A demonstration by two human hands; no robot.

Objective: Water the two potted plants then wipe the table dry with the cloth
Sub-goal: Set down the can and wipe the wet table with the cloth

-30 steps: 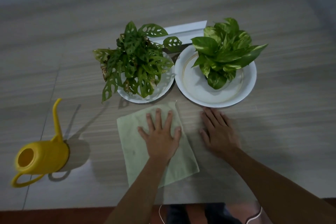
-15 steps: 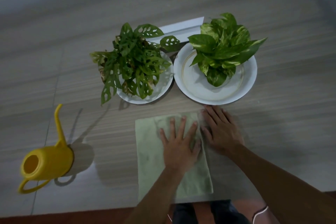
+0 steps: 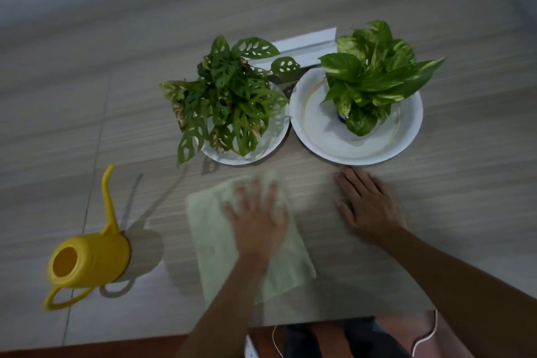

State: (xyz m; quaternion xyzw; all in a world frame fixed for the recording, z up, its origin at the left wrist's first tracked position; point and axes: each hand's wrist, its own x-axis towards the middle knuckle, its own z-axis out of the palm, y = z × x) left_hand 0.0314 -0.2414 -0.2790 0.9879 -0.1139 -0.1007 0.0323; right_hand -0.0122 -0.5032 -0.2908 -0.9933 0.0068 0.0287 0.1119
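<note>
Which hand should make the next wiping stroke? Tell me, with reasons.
Left. The left hand presses flat on the cloth, probably ready to push it. The right hand rests on the bare table, apart from the cloth.

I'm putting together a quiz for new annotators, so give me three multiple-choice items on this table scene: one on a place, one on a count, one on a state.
1. Where is the yellow watering can?
A. on the table, left of the green cloth
B. on a plate
C. held in a hand

2. How many white plates carry a plant?
A. one
B. two
C. three

3. How does the left hand lie?
A. flat on the cloth, fingers straight
B. gripping the can's handle
C. raised above the leaves

Answers: 1 A, the can stands by itself, left of the cloth. 2 B, the holed-leaf plant and the variegated plant each sit on their own plate. 3 A, the palm and spread fingers press on the cloth.
</note>
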